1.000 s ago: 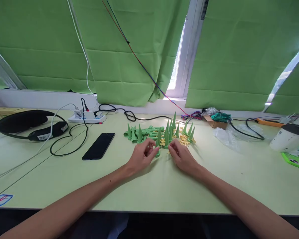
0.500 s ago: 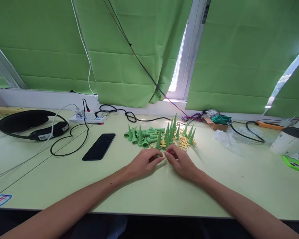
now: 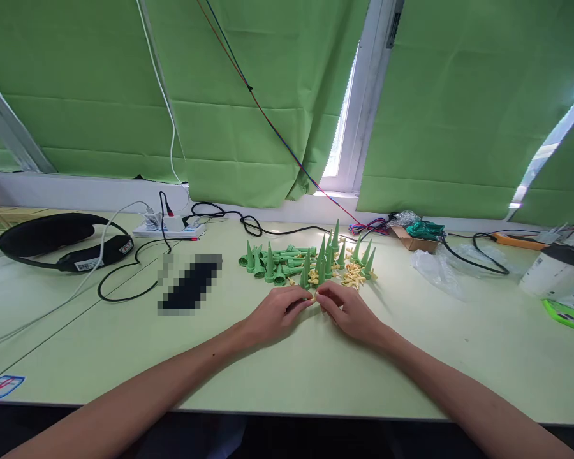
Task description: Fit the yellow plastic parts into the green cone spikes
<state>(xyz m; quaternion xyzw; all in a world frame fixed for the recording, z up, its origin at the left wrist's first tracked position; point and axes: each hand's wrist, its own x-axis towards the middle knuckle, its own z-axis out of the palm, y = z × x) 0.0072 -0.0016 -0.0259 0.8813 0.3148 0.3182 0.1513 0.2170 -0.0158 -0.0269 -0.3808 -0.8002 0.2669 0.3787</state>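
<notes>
My left hand (image 3: pixel 281 311) and my right hand (image 3: pixel 349 311) meet just in front of a cluster of green cones (image 3: pixel 321 262), their fingertips nearly touching. Each hand is pinched, and a small yellowish piece (image 3: pixel 314 298) shows between the fingertips. The left fingers close on this piece; the right fingertips are at its other side, with their exact hold too small to make out. Several cones stand upright, while green tubular pieces (image 3: pixel 291 258) lie behind and to the left. Small yellow pieces (image 3: pixel 354 275) are heaped beside the cones on the right.
A pixelated dark object (image 3: pixel 191 285), headphones (image 3: pixel 67 241) and a power strip (image 3: pixel 169 227) with cables are on the left. On the right are a small cardboard box (image 3: pixel 414 241), clear plastic bags (image 3: pixel 437 271), a black-lidded cup (image 3: pixel 555 273) and a green phone case (image 3: pixel 569 316).
Both hands stay in nearly the same place. The small yellowish piece between the fingertips now shows more clearly.
</notes>
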